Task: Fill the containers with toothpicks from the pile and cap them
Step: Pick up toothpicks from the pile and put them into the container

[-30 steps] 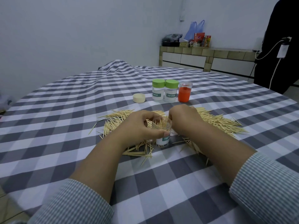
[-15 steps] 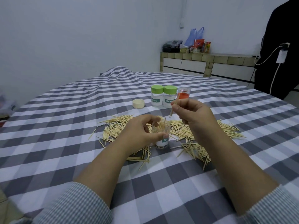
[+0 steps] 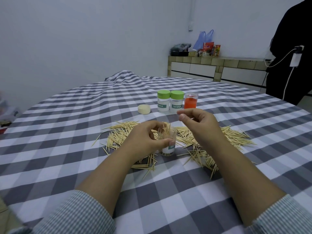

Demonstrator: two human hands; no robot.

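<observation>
My left hand [image 3: 143,137] grips a clear open toothpick container [image 3: 169,148] that stands on the checked tablecloth. Several toothpicks stick up out of its mouth. My right hand [image 3: 200,125] hovers just above and to the right of the container, fingers loosely curled. Its thumb and forefinger are slightly apart, and I see nothing between them. The loose toothpick pile [image 3: 236,137] spreads around and behind both hands. A cream cap [image 3: 144,109] lies open side up behind the pile.
Two green-capped toothpick jars [image 3: 170,101] and an orange-filled clear container [image 3: 190,103] stand in a row behind the pile. A person in dark clothes [image 3: 290,48] stands at the far right beside a tiled counter [image 3: 219,61] holding bags and boxes.
My right hand rose from the container's mouth with a toothpick pinched; now that toothpick is no longer seen in its fingers. My left hand stays on the container.
</observation>
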